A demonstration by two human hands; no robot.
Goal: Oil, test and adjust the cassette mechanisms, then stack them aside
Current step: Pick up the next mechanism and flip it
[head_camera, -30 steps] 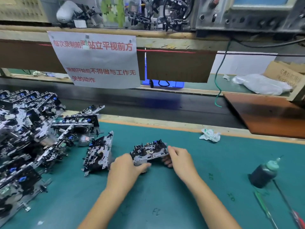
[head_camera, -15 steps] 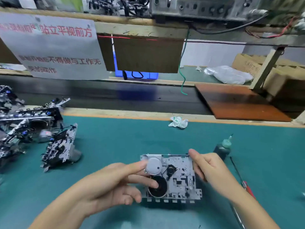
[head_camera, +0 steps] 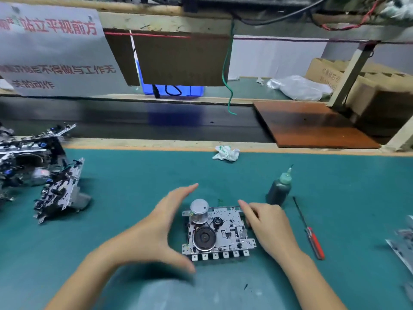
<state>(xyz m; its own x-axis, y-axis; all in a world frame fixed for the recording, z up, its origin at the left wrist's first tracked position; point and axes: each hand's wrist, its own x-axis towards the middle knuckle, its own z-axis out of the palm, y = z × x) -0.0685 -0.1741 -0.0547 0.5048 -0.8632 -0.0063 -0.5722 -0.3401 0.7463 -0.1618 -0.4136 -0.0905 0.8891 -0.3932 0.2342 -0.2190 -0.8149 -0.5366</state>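
Observation:
A silver cassette mechanism [head_camera: 225, 233] lies flat on the green mat [head_camera: 134, 180], its round motor can and black flywheel facing up. My left hand [head_camera: 156, 229] hovers just left of it, fingers straight and thumb spread, holding nothing. My right hand [head_camera: 266, 227] rests on the mechanism's right edge, fingers curled over the far right corner. A dark oil bottle [head_camera: 279, 189] with a green needle cap stands right of the mechanism. A red-handled screwdriver [head_camera: 309, 231] lies beside the bottle.
A heap of cassette mechanisms [head_camera: 29, 162] fills the mat's left side, one of them [head_camera: 60, 191] leaning on edge. A crumpled white rag [head_camera: 225, 153] lies at the mat's far edge. Behind runs a black conveyor belt [head_camera: 134, 121] with a brown board [head_camera: 312, 124]. More parts [head_camera: 402, 247] sit at far right.
The mechanism has come down flat onto the mat in front of me. My left hand has let go of it and opened beside it; my right hand stays on its right edge.

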